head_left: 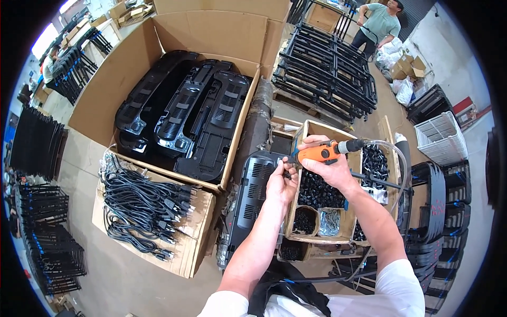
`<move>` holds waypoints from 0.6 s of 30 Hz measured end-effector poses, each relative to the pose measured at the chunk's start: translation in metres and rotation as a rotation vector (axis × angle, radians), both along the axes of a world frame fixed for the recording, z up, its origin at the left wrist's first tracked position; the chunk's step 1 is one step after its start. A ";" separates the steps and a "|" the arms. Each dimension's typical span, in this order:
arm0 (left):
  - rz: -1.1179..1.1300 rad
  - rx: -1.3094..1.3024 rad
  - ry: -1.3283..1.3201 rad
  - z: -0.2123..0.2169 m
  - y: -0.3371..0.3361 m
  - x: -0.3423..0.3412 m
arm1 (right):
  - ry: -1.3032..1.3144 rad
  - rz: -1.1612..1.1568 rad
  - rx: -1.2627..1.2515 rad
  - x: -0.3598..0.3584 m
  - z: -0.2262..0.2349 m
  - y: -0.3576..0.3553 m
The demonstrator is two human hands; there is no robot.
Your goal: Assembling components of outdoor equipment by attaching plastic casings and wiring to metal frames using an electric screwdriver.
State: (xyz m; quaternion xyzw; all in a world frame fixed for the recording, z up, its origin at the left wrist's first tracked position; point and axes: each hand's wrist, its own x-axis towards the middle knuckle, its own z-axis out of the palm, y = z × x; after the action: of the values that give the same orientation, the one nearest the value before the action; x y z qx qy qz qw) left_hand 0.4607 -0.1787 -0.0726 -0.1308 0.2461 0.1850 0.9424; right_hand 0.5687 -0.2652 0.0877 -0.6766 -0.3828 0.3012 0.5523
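Observation:
My right hand (335, 171) is wrapped round an orange screwdriver (316, 154), a powered one with a hose (400, 158) at its back end. The tool lies nearly level, its tip pointing left toward my left hand (281, 182). The fingers of that hand are pinched together at the tip, and whatever small piece they may hold is hidden. Just below and left of them lies a long black plastic cover (252, 193) with slotted vents. Under the tool stands a divided wooden box (289, 224) with small black parts (322, 190) and silver screws (329, 222).
A tall cardboard box (211, 29) of black covers stands at the left. Black cables (140, 203) lie on flattened cardboard before it. Stacked black frames (327, 68) sit on a pallet ahead, with another person (381, 24) beside them. A white crate (441, 138) is at the right.

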 end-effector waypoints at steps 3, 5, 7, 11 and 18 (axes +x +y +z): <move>0.007 0.052 -0.065 0.006 0.002 0.000 | 0.018 -0.020 0.028 -0.002 -0.003 0.008; -0.001 0.133 0.128 0.017 -0.002 0.005 | -0.008 -0.018 0.040 0.000 -0.010 0.018; -0.032 0.194 0.168 0.021 -0.005 0.001 | -0.045 -0.029 0.048 0.001 -0.013 0.030; -0.173 0.305 0.159 0.028 -0.022 -0.017 | -0.071 -0.029 0.023 0.009 -0.025 0.050; -0.283 0.436 0.199 0.018 -0.047 -0.050 | -0.091 -0.001 -0.050 0.005 -0.040 0.067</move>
State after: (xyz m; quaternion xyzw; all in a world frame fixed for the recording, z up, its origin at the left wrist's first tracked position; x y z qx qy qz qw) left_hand 0.4112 -0.2254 -0.0549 0.1298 0.3076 0.1121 0.9359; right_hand 0.5741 -0.1980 0.0472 -0.7031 -0.3997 0.2794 0.5175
